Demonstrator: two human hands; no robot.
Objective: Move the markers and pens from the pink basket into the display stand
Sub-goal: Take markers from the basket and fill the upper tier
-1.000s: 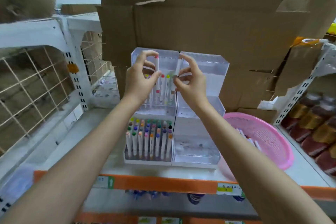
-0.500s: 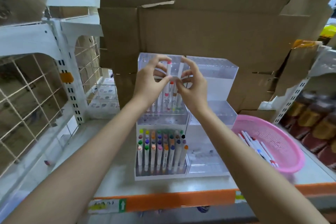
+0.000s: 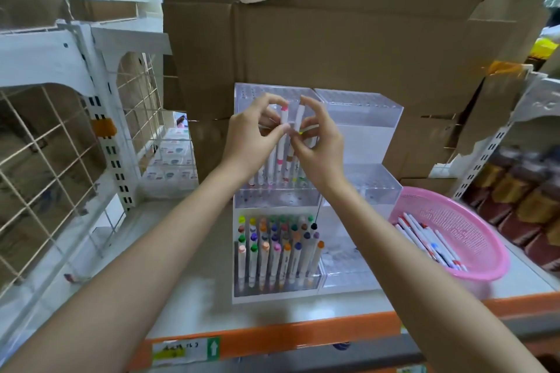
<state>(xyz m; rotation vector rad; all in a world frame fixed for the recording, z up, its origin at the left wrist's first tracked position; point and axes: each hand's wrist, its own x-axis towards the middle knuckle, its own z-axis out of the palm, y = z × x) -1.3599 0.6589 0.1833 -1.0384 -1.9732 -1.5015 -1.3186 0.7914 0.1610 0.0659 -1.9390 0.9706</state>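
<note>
A clear tiered display stand sits mid-shelf. Its front left tier is full of colour-capped markers; several more stand in the middle left tier. My left hand pinches a white marker with a pink cap upright over that middle tier. My right hand grips another white marker right beside it, fingertips nearly touching the left hand's. The pink basket lies to the right on the shelf with several white pens inside.
Cardboard boxes stack directly behind the stand. A white wire-grid rack rises on the left, with small boxes behind it. Brown jars fill the right shelf. The shelf's orange front edge carries labels.
The view has shifted, so the stand and basket sit further right and lower. Both hands stay over the middle left tier, now closer together, each still holding a marker.
</note>
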